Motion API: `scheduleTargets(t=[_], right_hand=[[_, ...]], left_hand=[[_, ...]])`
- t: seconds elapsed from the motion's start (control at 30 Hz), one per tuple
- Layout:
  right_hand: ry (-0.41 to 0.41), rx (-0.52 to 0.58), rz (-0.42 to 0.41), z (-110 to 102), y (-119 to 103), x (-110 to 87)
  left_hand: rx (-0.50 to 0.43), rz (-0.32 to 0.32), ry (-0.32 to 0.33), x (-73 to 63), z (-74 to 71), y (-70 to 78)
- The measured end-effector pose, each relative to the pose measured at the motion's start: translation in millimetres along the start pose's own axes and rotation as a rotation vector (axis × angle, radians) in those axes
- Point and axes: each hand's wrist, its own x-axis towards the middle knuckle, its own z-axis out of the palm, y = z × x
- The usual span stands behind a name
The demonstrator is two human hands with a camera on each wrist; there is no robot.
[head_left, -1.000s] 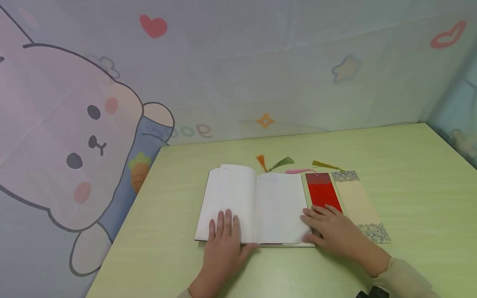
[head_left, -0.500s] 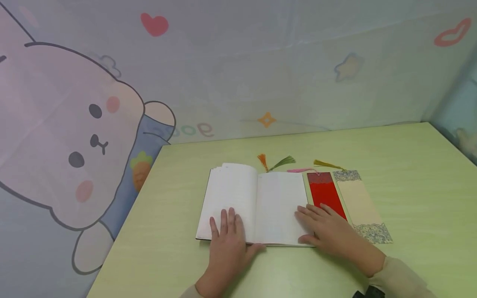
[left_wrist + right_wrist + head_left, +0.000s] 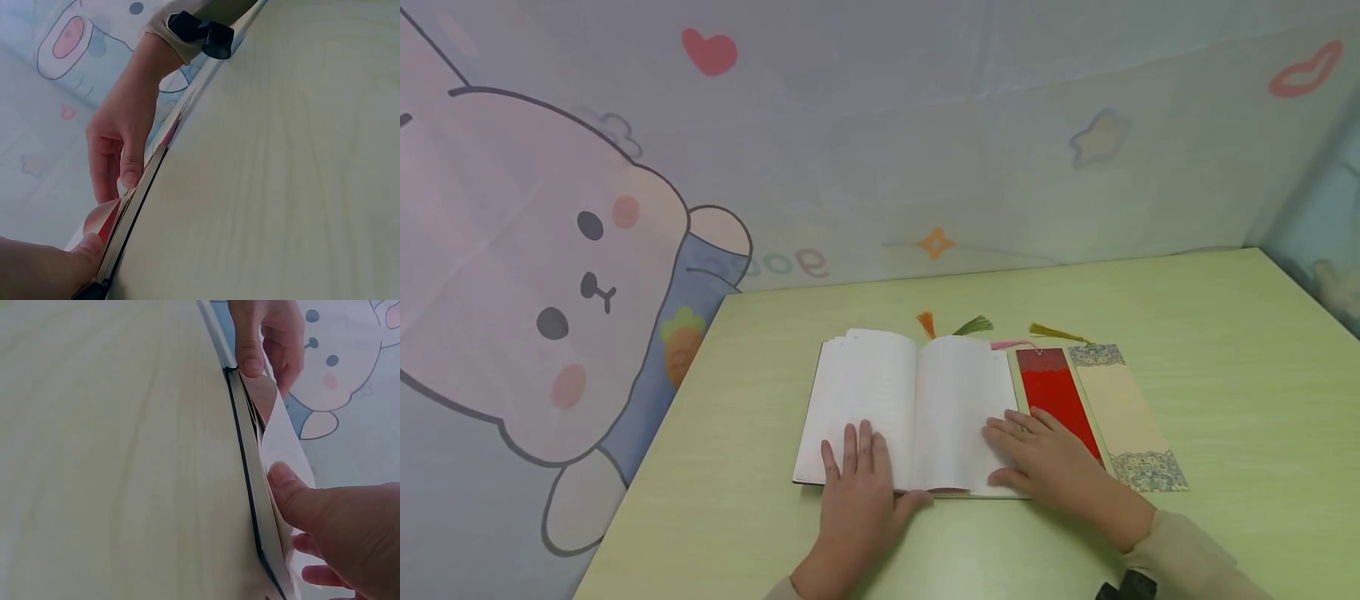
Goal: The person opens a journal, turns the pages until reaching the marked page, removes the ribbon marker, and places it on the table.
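An open notebook with a dark cover lies on the table. My left hand rests flat on its left page, fingers straight, thumb out by the bottom edge. My right hand lies over the outer part of the right page, fingers extended; that page bulges upward. A reddish edge shows beneath it. In the right wrist view, my right thumb touches the lifted page. Partly under my right hand lies a red bookmark with a pink tassel.
A cream bookmark with patterned ends and a mustard tassel lies at the right. Orange and green tassels poke out past the notebook's top edge. A printed cloth hangs behind the pale green table.
My right hand has slid left, farther onto the right page, uncovering more of the red bookmark. The right page has arched up toward the middle. My left hand has shifted slightly rightward.
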Motion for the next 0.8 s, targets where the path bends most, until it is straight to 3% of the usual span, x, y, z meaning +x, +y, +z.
scheduleTargets(t=[0.43, 0.53, 0.67, 0.8], right_hand=[[0.072, -0.032, 0.090, -10, 5, -6.8], [0.098, -0.031, 0.099, -11, 8, -8.6], [0.109, -0.026, 0.103, -12, 11, -11.3], [0.104, -0.021, 0.112, -12, 12, -13.2]], left_hand=[[-0.024, 0.098, 0.152, -4.7, 0.5, -6.8], [-0.043, 0.136, 0.234, -5.4, 1.4, -8.6], [-0.079, 0.189, 0.393, -5.0, 6.0, -12.2], [-0.109, 0.203, 0.505, -2.6, 8.6, -15.4]])
